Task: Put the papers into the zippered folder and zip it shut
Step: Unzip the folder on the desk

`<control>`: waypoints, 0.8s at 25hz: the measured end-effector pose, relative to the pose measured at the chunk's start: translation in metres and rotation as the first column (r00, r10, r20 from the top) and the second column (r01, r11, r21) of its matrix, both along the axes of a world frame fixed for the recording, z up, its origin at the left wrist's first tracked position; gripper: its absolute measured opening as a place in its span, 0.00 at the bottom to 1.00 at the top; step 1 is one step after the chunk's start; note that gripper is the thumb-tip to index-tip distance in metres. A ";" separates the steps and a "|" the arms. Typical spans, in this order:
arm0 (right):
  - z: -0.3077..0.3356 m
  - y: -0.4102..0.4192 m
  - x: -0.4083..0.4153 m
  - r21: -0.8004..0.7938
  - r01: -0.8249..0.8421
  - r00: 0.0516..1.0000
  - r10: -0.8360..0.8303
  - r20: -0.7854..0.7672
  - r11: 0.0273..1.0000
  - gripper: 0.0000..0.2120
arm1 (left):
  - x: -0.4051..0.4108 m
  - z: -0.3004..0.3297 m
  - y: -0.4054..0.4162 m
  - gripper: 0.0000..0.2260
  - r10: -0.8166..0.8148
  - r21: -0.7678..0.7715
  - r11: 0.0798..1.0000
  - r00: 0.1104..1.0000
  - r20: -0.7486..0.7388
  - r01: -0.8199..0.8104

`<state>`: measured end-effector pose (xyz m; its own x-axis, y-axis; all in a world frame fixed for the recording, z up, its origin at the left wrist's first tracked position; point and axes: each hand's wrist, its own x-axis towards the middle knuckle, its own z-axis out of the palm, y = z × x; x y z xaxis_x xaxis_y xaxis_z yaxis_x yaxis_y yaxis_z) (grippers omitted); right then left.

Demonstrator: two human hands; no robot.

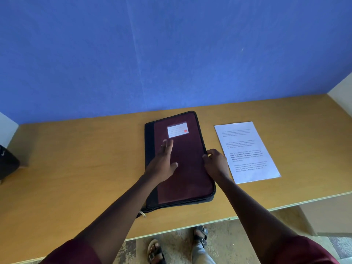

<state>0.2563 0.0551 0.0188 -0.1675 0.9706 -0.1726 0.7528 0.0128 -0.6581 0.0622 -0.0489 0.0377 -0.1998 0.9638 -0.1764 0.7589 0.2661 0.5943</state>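
Wooden desk [76, 168], left hand [163, 164] flat on folder [182, 168] (closed); right hand [216, 164] pinching its edge, papers [247, 151] beside

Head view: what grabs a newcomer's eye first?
The maroon zippered folder lying closed mid-table, left hand flat on its cover, right hand gripping its right edge. Next, the white printed papers on the table to its right, against the blue wall.

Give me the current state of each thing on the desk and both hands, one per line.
Zippered folder: lying flat on the desk, cover down, papers not inside.
Zipper pull: at the near left corner.
Papers: flat on the desk, right of the folder, apart from it.
Left hand: fingers straight, resting on the cover.
Right hand: fingers curled at the folder's right edge.
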 end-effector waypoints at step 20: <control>0.082 -0.024 -0.098 -0.050 -0.455 0.761 0.359 -0.540 0.889 0.08 | -0.035 0.145 0.018 0.04 0.020 -0.012 1.000 0.907 -0.420 -0.028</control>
<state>0.1585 0.0313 0.1007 -0.6486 0.7541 -0.1032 0.2628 0.0946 -0.9602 0.0271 -0.0306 0.1830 -0.2823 0.9553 -0.0878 0.9304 0.2949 0.2176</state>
